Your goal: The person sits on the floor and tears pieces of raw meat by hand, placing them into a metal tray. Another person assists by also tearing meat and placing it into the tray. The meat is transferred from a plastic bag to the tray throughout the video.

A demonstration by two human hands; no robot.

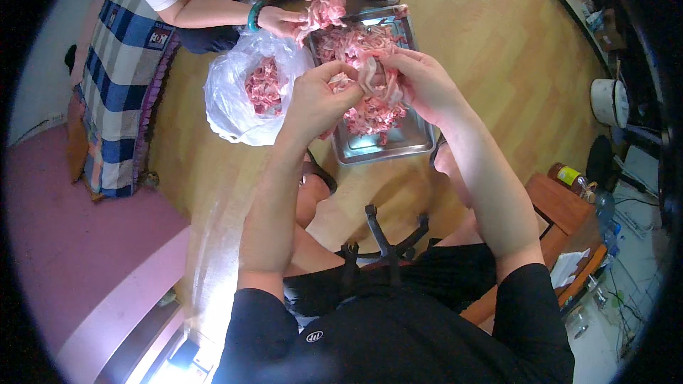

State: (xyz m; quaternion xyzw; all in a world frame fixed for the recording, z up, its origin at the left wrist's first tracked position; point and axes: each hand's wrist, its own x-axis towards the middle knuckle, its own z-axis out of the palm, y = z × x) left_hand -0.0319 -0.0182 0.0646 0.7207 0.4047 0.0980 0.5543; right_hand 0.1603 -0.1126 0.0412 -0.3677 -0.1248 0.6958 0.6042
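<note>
My left hand [322, 97] is over the near part of a metal tray [416, 144], its thumb and fingertips pinched on pale, fatty raw meat. Opposite it, my right hand [427, 85] grips the other side of these raw meat strips [369, 76]. Beneath both hands, a heap of shredded pink meat [373, 120] covers much of the tray; the near end shows bare metal. Left of the tray, an open white plastic bag [227, 101] on the floor holds more of the same meat [263, 88]. My fingers hide part of the strips.
Across from me, another person's hands [277, 20] hold a clump of meat [323, 9] above the tray's far left corner. Plaid cushions [120, 101] lean at the left. A wooden stool [565, 202], a bottle [571, 177] and a white pot [608, 102] stand at the right.
</note>
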